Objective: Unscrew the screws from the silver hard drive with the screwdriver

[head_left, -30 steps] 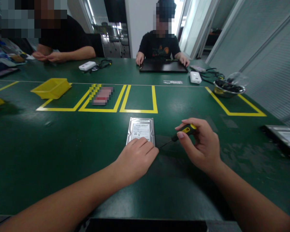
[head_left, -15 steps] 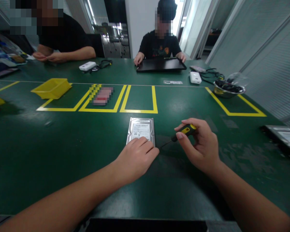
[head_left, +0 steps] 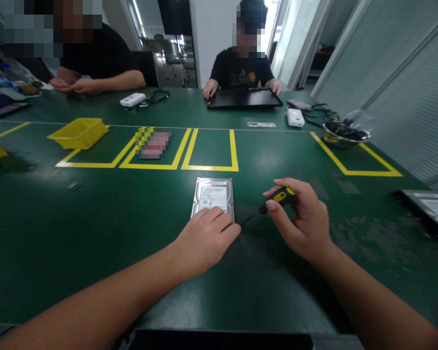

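On green worktop [head_left: 95, 218], our left hand [head_left: 204, 240] lies flat steadying the hard drive [head_left: 213, 194]; right-hand fingers [head_left: 277, 206] pinch the screwdriver [head_left: 273, 200], tip angled at the drive's near corner.

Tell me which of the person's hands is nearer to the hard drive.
Left. The left hand rests on the near end of the hard drive, fingers on its label. The right hand is off to the drive's right, apart from it, holding a screwdriver.

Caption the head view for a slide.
Left hand steadies a hard drive while right hand holds a screwdriver.
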{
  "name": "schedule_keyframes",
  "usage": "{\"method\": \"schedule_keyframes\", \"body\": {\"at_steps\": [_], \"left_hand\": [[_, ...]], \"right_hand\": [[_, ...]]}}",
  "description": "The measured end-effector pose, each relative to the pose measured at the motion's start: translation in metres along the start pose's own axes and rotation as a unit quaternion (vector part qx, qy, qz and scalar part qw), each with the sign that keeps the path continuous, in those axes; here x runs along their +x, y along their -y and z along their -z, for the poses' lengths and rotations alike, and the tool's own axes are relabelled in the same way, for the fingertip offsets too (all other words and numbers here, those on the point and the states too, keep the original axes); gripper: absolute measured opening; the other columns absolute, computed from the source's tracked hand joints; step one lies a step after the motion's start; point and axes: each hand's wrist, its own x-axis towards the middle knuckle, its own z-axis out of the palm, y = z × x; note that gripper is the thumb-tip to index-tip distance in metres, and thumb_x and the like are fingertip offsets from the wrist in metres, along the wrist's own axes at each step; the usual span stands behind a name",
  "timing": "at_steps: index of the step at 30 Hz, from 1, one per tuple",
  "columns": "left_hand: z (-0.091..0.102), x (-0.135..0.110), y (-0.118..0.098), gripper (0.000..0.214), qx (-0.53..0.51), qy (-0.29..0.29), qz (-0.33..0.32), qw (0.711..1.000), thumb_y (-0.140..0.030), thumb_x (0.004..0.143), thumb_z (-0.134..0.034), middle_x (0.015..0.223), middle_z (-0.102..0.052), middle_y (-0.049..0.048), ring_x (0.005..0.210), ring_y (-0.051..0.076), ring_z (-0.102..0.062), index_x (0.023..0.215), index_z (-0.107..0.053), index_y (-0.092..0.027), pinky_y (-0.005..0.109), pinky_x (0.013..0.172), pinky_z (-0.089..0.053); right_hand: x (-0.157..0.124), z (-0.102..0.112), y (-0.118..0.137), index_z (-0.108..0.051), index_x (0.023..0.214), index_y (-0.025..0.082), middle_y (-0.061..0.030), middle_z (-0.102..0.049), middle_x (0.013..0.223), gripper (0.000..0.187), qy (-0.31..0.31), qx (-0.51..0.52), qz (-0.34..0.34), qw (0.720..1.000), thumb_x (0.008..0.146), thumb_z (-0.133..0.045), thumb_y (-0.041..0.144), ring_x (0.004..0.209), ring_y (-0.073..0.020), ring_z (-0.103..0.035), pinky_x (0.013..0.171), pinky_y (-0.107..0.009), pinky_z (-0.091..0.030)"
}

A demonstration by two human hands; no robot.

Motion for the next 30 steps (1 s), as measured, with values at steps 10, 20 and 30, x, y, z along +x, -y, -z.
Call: {"method": "schedule_keyframes", "body": {"at_steps": [10,20,30], "left_hand": [[0.001,0.001,-0.001,0.018,-0.068,-0.001,0.044,0.997,-0.021,0.096,-0.05,0.085,-0.061,0.005,0.084,0.022,-0.052,0.094,-0.067,-0.017,0.035,0.075,-0.045],[0.0,-0.002,0.001,0.015,-0.099,-0.004,0.07,0.993,-0.022,0.096,-0.051,0.088,-0.061,0.005,0.085,0.021,-0.051,0.094,-0.065,-0.017,0.036,0.078,-0.045],[0.001,-0.003,0.0,0.014,-0.017,-0.036,0.038,0.998,-0.023,0.096,-0.052,0.082,-0.06,0.005,0.079,0.022,-0.052,0.088,-0.062,-0.017,0.036,0.07,-0.045]], "right_hand": [[-0.003,0.0,0.0,-0.054,0.129,0.023,-0.0036,-0.069,0.101,0.046,-0.02,0.045,-0.03,0.998,0.085,-0.066,0.017,0.083,-0.0154,-0.067,0.075,-0.031,-0.055],[-0.001,-0.001,0.005,-0.057,0.123,0.023,-0.003,-0.068,0.095,0.036,-0.088,0.144,-0.078,0.983,0.088,-0.064,0.017,0.076,-0.0137,-0.065,0.065,-0.027,-0.058],[0.0,-0.001,0.01,-0.057,0.122,0.024,-0.0028,-0.068,0.094,0.034,-0.083,0.16,-0.083,0.98,0.089,-0.062,0.016,0.074,-0.013,-0.064,0.061,-0.026,-0.057]]}}
